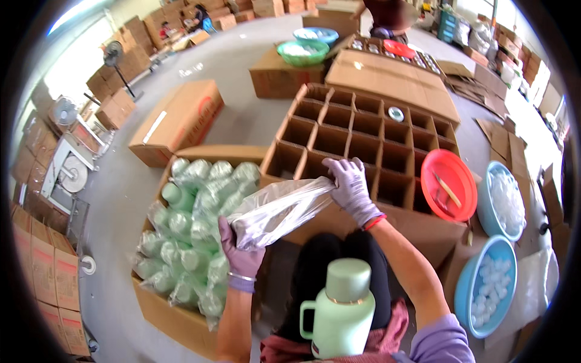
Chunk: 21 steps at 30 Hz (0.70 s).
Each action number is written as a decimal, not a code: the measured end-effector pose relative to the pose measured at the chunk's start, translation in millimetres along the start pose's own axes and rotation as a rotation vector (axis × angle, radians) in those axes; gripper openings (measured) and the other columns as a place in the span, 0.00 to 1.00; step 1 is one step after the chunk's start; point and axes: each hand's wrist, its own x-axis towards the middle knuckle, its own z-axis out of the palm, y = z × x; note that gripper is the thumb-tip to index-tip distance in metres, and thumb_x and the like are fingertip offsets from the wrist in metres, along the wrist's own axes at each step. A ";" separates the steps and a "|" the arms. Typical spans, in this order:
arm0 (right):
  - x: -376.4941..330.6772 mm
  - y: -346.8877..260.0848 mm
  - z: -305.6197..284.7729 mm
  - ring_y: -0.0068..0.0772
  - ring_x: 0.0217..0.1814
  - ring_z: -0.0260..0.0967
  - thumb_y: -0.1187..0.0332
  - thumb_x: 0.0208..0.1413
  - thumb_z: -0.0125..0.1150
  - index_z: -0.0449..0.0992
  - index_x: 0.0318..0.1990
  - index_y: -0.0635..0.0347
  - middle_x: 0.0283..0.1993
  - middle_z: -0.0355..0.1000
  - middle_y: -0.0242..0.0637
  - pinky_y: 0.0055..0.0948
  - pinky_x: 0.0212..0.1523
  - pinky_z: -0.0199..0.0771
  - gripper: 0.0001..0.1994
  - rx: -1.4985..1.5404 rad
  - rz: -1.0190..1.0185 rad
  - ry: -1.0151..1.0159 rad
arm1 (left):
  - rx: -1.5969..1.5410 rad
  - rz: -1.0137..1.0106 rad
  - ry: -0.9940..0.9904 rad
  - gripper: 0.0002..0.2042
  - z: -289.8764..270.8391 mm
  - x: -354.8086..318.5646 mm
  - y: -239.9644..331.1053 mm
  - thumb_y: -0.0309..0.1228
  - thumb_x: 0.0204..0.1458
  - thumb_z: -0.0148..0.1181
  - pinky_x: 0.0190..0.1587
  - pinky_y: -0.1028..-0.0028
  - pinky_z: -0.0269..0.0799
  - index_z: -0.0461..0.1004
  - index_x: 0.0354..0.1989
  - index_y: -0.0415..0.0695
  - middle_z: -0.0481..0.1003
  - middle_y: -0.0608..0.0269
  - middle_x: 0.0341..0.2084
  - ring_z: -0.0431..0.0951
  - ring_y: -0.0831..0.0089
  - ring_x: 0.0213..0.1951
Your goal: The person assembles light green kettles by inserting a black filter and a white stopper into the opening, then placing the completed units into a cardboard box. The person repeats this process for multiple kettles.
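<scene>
Between my two gloved hands a clear plastic bag (284, 204) is stretched out over the edge of the divided carton. My left hand (242, 254) is closed round its lower left end; whether anything lies inside the bag there I cannot tell. The fingers of my right hand (353, 190) pinch the other end, just above the carton's cells. A pale green jug (342, 305) with a lid and side handle stands upright at my lap. To the left, an open carton (181, 330) is packed with several pale green, plastic-wrapped containers (193, 260).
Beyond my hands is the divided carton (330, 134), with one small round item (396, 114) in a cell. A red basin (448, 184) with a wooden-handled tool rests on its right side. Two blue basins (465, 290) (521, 227) stand at right. A closed carton (175, 121) lies far left.
</scene>
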 end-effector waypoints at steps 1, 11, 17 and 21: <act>-29.0 11.5 -5.2 0.42 0.55 0.69 0.68 0.49 0.65 0.72 0.55 0.53 0.50 0.73 0.40 0.49 0.62 0.57 0.23 -0.002 0.043 0.000 | 0.088 -0.011 0.168 0.19 8.8 -14.4 -14.8 0.45 0.64 0.46 0.43 0.65 0.77 0.75 0.50 0.43 0.78 0.61 0.41 0.79 0.63 0.42; -320.9 -93.5 -89.2 0.51 0.59 0.64 0.72 0.47 0.64 0.68 0.50 0.61 0.52 0.67 0.47 0.62 0.69 0.53 0.21 0.036 0.310 0.118 | 0.907 -0.289 -0.475 0.14 -40.7 -135.8 -34.9 0.31 0.57 0.61 0.44 0.80 0.68 0.79 0.46 0.35 0.76 0.61 0.44 0.74 0.79 0.39; -337.5 -110.5 -118.5 0.51 0.49 0.68 0.71 0.45 0.60 0.70 0.39 0.60 0.40 0.68 0.45 0.61 0.56 0.67 0.12 0.069 0.043 0.002 | 0.924 -0.319 0.078 0.12 -55.1 -187.0 -55.1 0.30 0.58 0.57 0.46 0.76 0.72 0.76 0.46 0.37 0.78 0.64 0.38 0.76 0.77 0.42; -393.8 -124.4 -117.5 0.47 0.41 0.73 0.74 0.40 0.62 0.71 0.36 0.58 0.39 0.70 0.41 0.45 0.41 0.75 0.12 0.277 0.043 -0.196 | 1.384 -0.199 -0.165 0.09 -81.9 -219.1 -28.0 0.26 0.58 0.57 0.42 0.77 0.73 0.75 0.45 0.38 0.77 0.65 0.37 0.76 0.79 0.39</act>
